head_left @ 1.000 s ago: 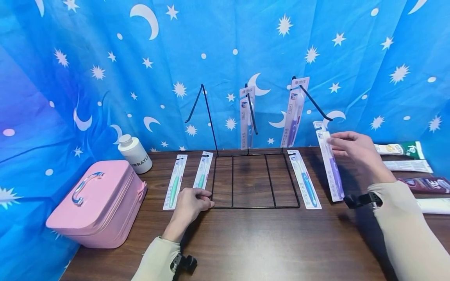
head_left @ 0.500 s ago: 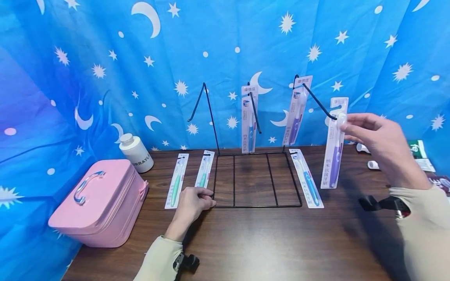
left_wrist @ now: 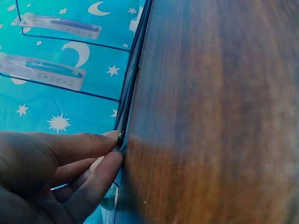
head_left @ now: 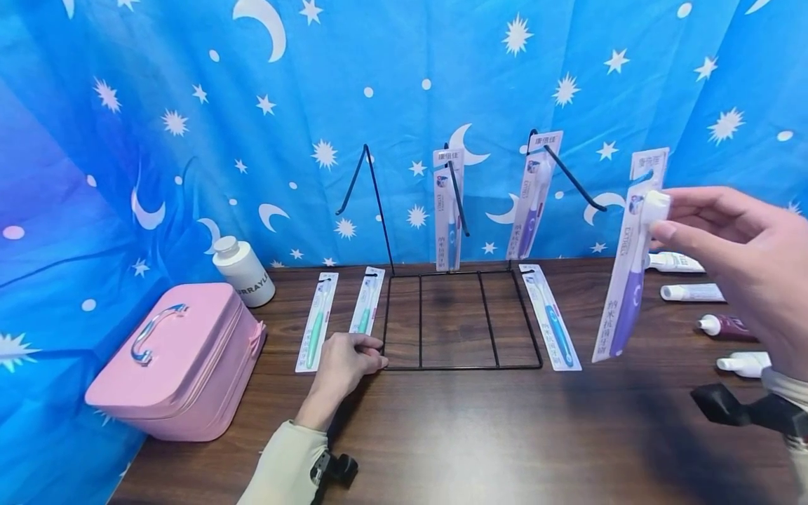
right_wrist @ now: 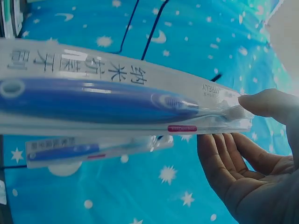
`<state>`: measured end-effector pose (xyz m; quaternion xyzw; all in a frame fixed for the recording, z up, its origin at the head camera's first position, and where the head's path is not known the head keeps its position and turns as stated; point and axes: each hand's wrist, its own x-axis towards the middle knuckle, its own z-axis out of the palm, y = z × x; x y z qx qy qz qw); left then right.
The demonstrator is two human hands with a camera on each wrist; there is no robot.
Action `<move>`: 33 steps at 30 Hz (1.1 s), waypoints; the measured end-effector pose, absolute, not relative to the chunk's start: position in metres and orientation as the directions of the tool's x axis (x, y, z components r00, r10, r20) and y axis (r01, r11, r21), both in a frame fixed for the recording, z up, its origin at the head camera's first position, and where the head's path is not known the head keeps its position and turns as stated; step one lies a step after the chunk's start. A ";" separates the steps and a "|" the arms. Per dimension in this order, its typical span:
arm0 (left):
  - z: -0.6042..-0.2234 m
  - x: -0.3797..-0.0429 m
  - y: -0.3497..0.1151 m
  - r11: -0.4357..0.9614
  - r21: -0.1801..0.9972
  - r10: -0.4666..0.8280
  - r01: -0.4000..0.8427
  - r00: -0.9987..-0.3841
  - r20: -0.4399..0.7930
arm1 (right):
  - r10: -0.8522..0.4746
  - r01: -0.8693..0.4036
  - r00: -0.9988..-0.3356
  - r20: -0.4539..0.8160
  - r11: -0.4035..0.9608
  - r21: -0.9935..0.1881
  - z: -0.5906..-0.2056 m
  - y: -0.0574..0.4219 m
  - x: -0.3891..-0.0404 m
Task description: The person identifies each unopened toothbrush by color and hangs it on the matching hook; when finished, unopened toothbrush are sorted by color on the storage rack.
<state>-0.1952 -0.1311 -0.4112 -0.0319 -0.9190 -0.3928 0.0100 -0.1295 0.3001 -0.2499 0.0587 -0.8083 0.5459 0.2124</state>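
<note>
My right hand (head_left: 748,256) pinches a packaged purple toothbrush (head_left: 621,287) near its brush end, held up to the right of a black wire display rack (head_left: 463,367). The right wrist view shows the thumb on one face of the pack (right_wrist: 107,100) and fingers behind it. With thumb and fingertips, my left hand (head_left: 344,368) grips the rack's front left corner; its wire (left_wrist: 131,93) shows between the fingertips in the left wrist view. A blue packaged toothbrush (head_left: 448,238) hangs on the middle hook and a purple one (head_left: 527,214) on the right hook. The left hook (head_left: 352,179) is bare.
Two green packaged toothbrushes (head_left: 313,330) lie left of the rack, a blue one (head_left: 550,322) right of it. A pink case (head_left: 170,365) and white bottle (head_left: 243,273) stand at the left. Several toothpaste tubes (head_left: 694,292) lie at the right, partly behind the right hand.
My right hand has moved the purple toothbrush pack rightward, up and nearer to me, away from the right hook's tip. The left hand stays at the rack's corner.
</note>
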 end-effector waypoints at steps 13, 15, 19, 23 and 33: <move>-0.410 -0.196 -0.131 0.689 0.723 0.045 0.052 -0.999 0.030 | 0.110 -0.272 -0.922 0.371 0.500 -0.822 -0.246 0.277 -0.111; -0.411 -0.196 -0.131 0.690 0.722 0.042 0.051 -0.999 0.030 | 0.114 -0.259 -0.924 0.364 0.515 -0.817 -0.247 0.275 -0.110; -0.411 -0.196 -0.131 0.690 0.722 0.043 0.056 -0.998 0.036 | 0.135 -0.230 -0.923 0.360 0.555 -0.799 -0.249 0.271 -0.110; -0.411 -0.195 -0.131 0.689 0.722 0.042 0.060 -0.998 0.043 | 0.139 -0.226 -0.921 0.364 0.571 -0.789 -0.249 0.269 -0.109; -0.412 -0.195 -0.130 0.690 0.722 0.038 0.055 -0.998 0.040 | 0.125 -0.229 -0.917 0.380 0.614 -0.755 -0.252 0.267 -0.111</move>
